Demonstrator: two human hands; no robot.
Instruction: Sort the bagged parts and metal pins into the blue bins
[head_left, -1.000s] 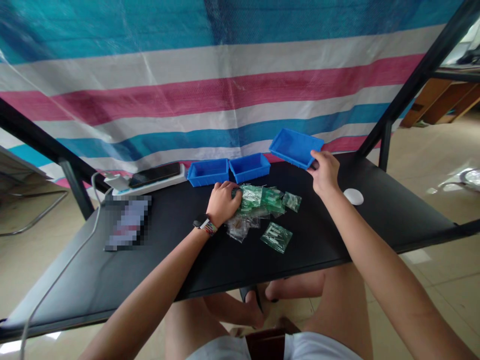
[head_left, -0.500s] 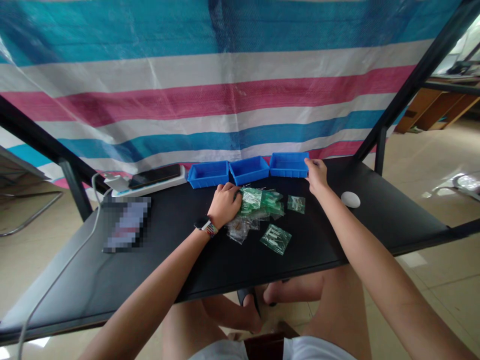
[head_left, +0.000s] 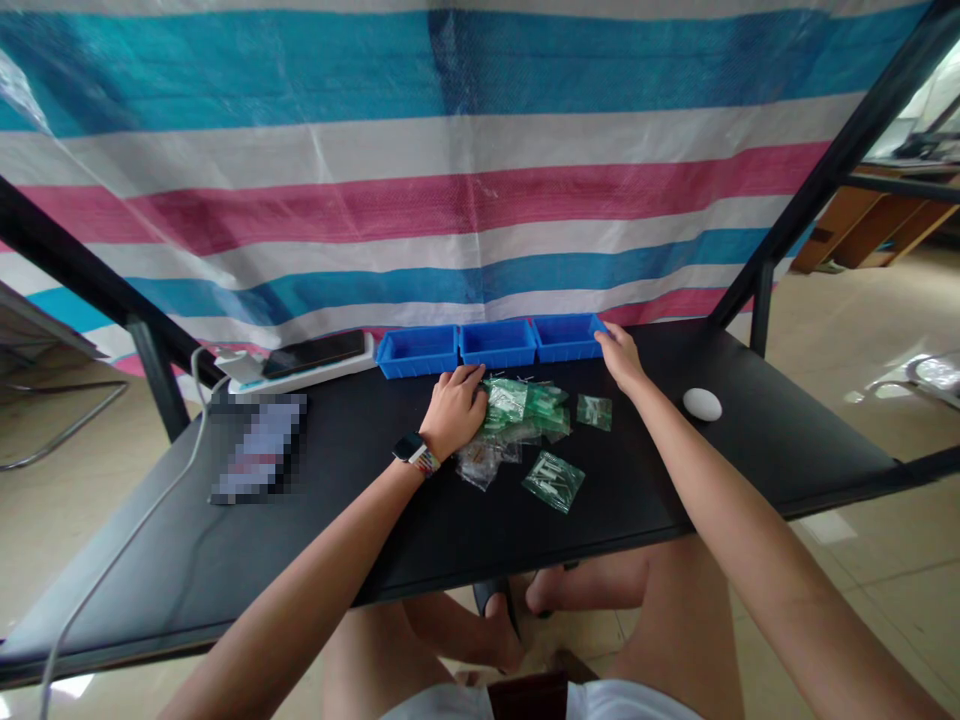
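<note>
Three blue plastic bins stand in a row at the back of the black table. My right hand [head_left: 620, 357] is closed on the right end of the right bin [head_left: 570, 337], thumb and fingers at its rim. That bin meets the middle bin [head_left: 497, 343], which sits beside the left bin [head_left: 418, 352]. My left hand [head_left: 455, 412] lies with fingers extended against the left side of a pile of small green and clear plastic bags [head_left: 525, 408]. One small bag [head_left: 594, 412] and a larger bag with white pieces [head_left: 553, 481] lie apart from the pile.
A white power strip [head_left: 300, 379] with a dark phone [head_left: 315, 353] on it is at the back left. Its cable [head_left: 142, 500] runs over the table [head_left: 637, 500]. A blurred-out item [head_left: 259, 448] lies at left, a white oval object [head_left: 702, 404] at right. A striped sheet [head_left: 465, 190] hangs behind.
My right hand has moved slightly left and toward me with the right bin. The middle bin has straightened, and the bins now line up closely. My left hand has barely moved.
</note>
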